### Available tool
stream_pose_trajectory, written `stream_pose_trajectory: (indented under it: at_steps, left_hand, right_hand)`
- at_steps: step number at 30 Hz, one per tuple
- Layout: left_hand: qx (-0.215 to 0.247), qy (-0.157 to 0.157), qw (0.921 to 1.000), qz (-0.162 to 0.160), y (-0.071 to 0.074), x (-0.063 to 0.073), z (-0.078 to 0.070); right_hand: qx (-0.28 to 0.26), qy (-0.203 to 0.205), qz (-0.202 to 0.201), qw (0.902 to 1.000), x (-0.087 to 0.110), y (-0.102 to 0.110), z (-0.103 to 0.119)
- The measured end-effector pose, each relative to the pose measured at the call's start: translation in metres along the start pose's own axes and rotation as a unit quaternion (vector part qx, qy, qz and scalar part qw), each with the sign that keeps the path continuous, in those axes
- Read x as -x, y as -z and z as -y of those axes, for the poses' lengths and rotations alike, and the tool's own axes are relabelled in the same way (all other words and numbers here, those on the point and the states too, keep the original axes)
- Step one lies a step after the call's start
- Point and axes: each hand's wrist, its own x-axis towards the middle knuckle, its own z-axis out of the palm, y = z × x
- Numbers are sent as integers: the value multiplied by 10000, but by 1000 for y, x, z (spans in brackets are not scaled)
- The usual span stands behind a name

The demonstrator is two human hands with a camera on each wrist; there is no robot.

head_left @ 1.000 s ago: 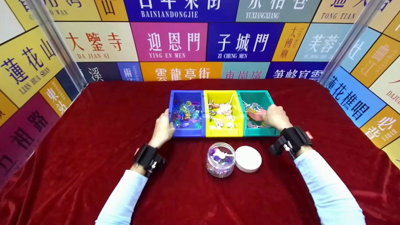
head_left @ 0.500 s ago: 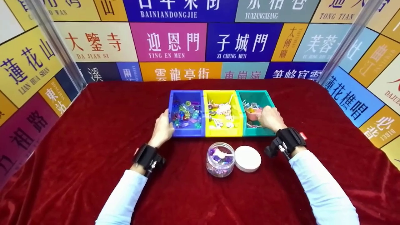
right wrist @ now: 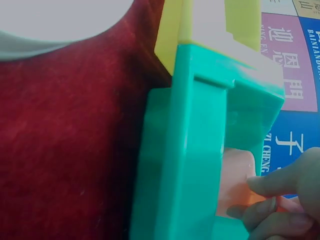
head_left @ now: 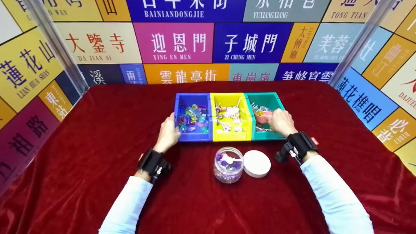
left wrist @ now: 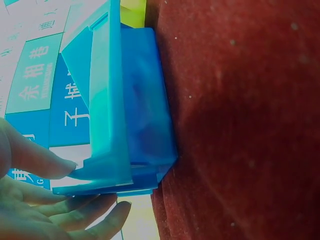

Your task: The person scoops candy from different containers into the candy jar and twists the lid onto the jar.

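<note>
My left hand (head_left: 168, 134) grips the outer left wall of the blue bin (head_left: 195, 136); in the left wrist view its thumb and fingers lie on either side of the bin's wall (left wrist: 107, 100). Inside the green bin (head_left: 266, 135), my right hand (head_left: 282, 123) pinches a pink scoop (head_left: 265, 117). The right wrist view shows the scoop (right wrist: 236, 172) behind the green wall (right wrist: 197, 150), its handle between thumb and fingers. Small charms lie around the scoop, and something yellow-orange shows at it. The hand hides part of the green bin.
Between the blue and green bins sits a yellow bin (head_left: 231, 136) with pale charms and sticks. Nearer me stand a clear jar (head_left: 228, 177) of purple and white beads, uncapped, and its white lid (head_left: 257, 163). Red cloth (head_left: 97, 156) covers the table; printed panels stand behind.
My right hand has shifted a little left with the pink scoop, deeper over the green bin. The left hand keeps its grip on the blue bin.
</note>
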Motion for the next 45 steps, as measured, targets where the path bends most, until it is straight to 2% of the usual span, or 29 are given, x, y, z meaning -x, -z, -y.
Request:
stream_pose_trajectory:
  at_steps: [12, 18, 23, 30, 40, 45]
  left_hand:
    - [-97, 74, 9999, -3, 0, -1, 2]
    - [-72, 32, 10000, 44, -1, -2, 3]
    - [-92, -17, 9999, -86, 0, -2, 4]
    - [-53, 138, 9998, 129, -1, -2, 3]
    - [-24, 281, 9993, 233, -2, -4, 3]
    - [-33, 244, 9995, 220, -2, -5, 4]
  right_hand:
    - [-239, 768, -649, 9946, 0, -14, -7]
    - [-252, 959, -771, 9921, -3, -18, -6]
    - [-248, 1015, -802, 9913, -7, -20, -10]
    - [-361, 924, -805, 9918, -10, -30, -15]
    - [-524, 861, -727, 9922, -10, -36, -16]
    - [-585, 794, -719, 9925, -8, -34, -13]
